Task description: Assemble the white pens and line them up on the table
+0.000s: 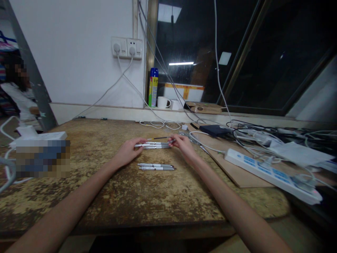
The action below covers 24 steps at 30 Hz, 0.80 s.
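Note:
Several white and grey pens (156,145) lie side by side between my hands on the worn wooden table (110,196). My left hand (131,150) has its fingers closed round their left ends. At their right ends, my right hand (181,143) pinches a small grey piece; whether it is part of a pen is too small to tell. Just behind the pens, a thin dark refill-like stick (161,138) reaches toward my right fingers. Nearer to me, separate from the group, more white and grey pens (157,167) lie parallel on the tabletop.
A long white power strip (272,174) and a brown board (237,172) lie at the right, with tangled cables behind. Another power strip (56,135) is at the left. A spray can (153,88) and white mug (163,102) stand on the sill. A person (19,98) is at far left.

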Motion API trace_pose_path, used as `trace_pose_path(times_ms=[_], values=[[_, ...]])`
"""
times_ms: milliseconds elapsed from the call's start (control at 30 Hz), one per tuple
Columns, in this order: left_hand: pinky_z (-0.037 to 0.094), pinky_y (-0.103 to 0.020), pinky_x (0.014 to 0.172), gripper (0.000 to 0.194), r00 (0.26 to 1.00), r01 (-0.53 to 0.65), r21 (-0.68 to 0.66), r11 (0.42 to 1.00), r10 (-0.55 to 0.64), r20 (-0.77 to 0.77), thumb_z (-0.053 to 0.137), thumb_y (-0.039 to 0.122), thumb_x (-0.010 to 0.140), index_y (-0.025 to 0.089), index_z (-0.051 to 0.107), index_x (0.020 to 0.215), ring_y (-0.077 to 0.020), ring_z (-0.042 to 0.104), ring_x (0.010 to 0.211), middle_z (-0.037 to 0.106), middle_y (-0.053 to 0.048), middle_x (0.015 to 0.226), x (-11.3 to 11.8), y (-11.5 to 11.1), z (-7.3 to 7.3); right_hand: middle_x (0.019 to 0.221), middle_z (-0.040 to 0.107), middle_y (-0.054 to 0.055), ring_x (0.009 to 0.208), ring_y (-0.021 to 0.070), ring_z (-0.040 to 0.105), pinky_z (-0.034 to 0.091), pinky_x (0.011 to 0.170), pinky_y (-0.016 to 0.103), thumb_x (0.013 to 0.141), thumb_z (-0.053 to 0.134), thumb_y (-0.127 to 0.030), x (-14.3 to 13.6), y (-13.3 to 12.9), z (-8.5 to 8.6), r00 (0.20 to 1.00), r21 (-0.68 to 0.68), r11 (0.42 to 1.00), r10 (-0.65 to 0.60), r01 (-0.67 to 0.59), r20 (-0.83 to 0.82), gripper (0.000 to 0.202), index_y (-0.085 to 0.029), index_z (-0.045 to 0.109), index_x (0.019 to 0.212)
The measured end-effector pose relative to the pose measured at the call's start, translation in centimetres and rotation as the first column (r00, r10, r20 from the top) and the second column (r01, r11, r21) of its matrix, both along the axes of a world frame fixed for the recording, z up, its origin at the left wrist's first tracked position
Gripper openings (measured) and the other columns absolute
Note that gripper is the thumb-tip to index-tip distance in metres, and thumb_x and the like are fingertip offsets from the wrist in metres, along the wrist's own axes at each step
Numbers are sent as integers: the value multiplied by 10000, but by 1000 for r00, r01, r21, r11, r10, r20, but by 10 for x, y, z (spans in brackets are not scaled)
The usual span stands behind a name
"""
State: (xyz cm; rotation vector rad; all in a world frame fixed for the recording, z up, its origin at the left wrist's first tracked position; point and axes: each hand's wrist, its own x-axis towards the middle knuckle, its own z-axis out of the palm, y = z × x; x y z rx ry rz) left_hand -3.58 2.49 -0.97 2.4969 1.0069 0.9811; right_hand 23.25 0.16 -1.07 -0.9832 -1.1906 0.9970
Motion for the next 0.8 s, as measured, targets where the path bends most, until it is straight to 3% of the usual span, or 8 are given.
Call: trace_pose_path(times_ms=[400,633,800], values=[[503,-395,960,282,1000,-15,28,1000,15,-15,521,302,947,238,714,1143,-257,677,1044,745,-47,1154,-1,0,2,694,697,69,607,145,614,504,632,275,775,682,-459,0,-2,2,1000,-1,1000,15,-15,9,313,-159,694,685],[526,-387,944,279,997,13,-77,997,-6,80,527,299,942,232,705,1146,-244,681,1044,741,-54,1157,1,-2,5,663,694,67,592,149,606,501,617,278,789,665,-442,1,-1,3,1000,-8,1000,-1,1,19,303,-166,685,668],[527,-392,941,271,996,0,-76,997,7,89,546,285,929,236,707,1142,-242,685,1028,742,-50,1148,1,-2,4,664,690,66,600,147,608,501,614,267,784,670,-440,1,-1,4,1000,3,1000,5,-5,8,298,-164,684,674]])
